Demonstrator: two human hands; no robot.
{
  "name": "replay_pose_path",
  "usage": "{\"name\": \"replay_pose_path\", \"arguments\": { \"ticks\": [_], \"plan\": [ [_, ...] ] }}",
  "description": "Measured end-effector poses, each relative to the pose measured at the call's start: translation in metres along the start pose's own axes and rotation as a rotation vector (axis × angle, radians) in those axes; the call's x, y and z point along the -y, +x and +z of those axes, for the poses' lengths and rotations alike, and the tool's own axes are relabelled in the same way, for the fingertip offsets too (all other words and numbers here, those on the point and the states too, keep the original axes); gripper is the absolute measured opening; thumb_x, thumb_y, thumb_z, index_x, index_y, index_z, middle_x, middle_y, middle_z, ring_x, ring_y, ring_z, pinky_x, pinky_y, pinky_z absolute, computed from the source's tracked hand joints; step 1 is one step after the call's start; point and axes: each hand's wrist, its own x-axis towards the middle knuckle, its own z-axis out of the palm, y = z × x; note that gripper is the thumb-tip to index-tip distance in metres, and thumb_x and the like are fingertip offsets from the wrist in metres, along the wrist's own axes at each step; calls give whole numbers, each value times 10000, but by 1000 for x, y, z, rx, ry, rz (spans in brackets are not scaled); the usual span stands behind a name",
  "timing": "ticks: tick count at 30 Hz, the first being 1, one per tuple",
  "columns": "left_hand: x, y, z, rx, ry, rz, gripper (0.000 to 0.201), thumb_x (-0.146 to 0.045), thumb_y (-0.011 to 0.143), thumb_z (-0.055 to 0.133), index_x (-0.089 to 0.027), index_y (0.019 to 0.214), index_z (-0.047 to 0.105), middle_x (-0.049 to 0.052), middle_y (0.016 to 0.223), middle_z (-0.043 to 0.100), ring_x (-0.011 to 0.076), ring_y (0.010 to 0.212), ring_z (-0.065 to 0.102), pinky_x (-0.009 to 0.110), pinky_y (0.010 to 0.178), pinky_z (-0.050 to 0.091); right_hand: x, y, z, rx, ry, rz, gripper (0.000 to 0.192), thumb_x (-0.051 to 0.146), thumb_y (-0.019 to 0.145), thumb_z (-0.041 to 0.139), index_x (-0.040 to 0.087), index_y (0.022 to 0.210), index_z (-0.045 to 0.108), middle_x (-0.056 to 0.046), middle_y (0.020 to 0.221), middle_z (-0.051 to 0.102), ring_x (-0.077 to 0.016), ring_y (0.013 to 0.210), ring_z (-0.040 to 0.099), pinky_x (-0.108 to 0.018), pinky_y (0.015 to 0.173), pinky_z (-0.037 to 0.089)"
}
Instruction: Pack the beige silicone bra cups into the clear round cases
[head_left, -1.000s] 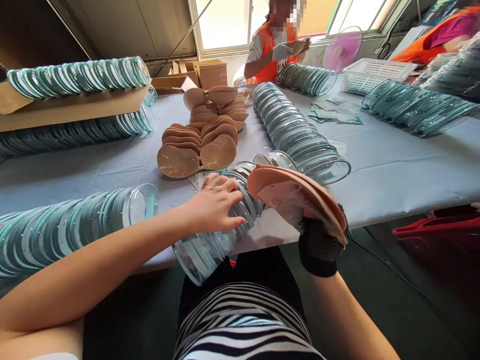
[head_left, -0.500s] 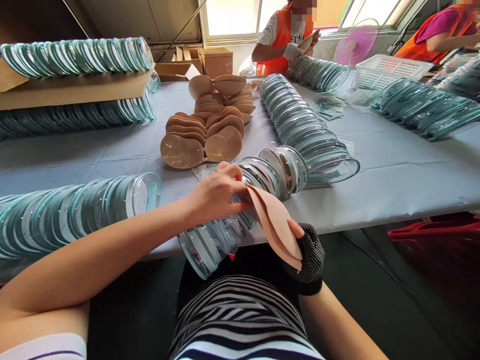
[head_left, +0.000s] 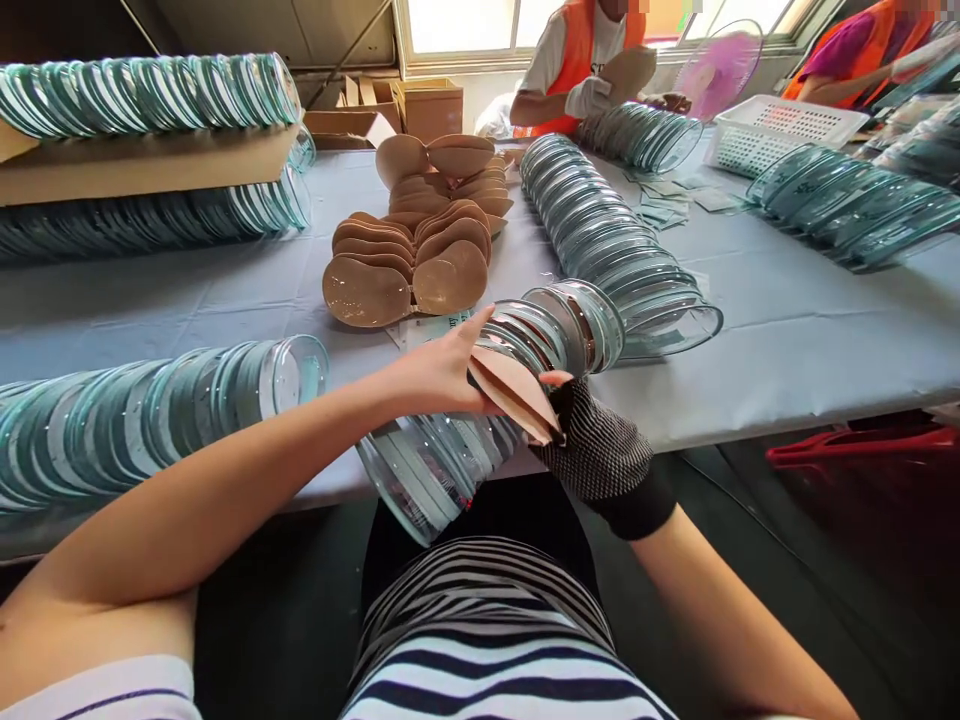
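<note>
Between my two hands is a beige stick-on bra (head_left: 514, 392), its two cups folded face to face. My bare left hand (head_left: 450, 370) grips its left end, thumb raised above it. The right hand (head_left: 589, 430), in a dark dotted fingerless glove, is closed around the other end. Below and behind the bra lies a row of nested clear plastic cases (head_left: 427, 475), leaning along the table edge. Brown cups show inside the farther clear cases (head_left: 577, 325). Just beyond my left hand, a pile of open brown stick-on bras (head_left: 409, 280) rests on the table.
Long rows of clear cases stand at the left (head_left: 150, 425), on a cardboard tray (head_left: 150, 170) and at the right (head_left: 622, 250). Across the table (head_left: 787, 370), a person in an orange vest (head_left: 574, 60) holds a cup. A white basket (head_left: 787, 130) sits farther right.
Both hands have brought the folded bra up and left, over the clear cases. It now looks shorter and more closed. The person opposite has lifted a cup.
</note>
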Motion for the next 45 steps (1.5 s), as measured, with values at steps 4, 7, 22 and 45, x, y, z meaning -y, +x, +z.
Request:
{"name": "replay_pose_path", "arguments": {
  "ticks": [4, 7, 22, 45],
  "plan": [
    [-4, 0, -2, 37, 143, -20, 1151, -400, 504, 901, -275, 1527, 387, 117, 1364, 591, 366, 1193, 610, 429, 1021, 464, -9, -16, 6, -151, -90, -24, 249, 314, 913, 516, 162, 1040, 666, -102, 886, 754, -221, 761, 712, -284, 668, 516],
    [-6, -1, -2, 42, 154, -27, 1168, -405, 517, 897, -282, 1542, 352, 120, 1475, 506, 386, 1317, 518, 465, 1090, 411, -14, -14, 25, -170, -87, 21, 267, 324, 927, 484, 161, 973, 690, -99, 832, 757, -225, 737, 709, -282, 652, 506],
    [-5, -11, -5, -40, 586, 370, 257, -369, 835, 735, -186, 992, 645, 71, 1080, 663, 242, 1074, 595, 424, 993, 472, -2, -5, 13, -123, -85, 68, 311, 360, 982, 496, 185, 1038, 747, -54, 956, 782, -178, 817, 724, -247, 686, 475],
    [-15, 4, -3, 230, 658, 564, 197, -339, 823, 721, -198, 930, 634, 110, 1349, 546, 295, 1314, 453, 496, 1113, 341, -11, 0, 15, 313, 410, 189, 226, 256, 918, 552, 184, 1120, 623, -66, 1005, 731, -176, 821, 678, -272, 704, 475]
  ]
}}
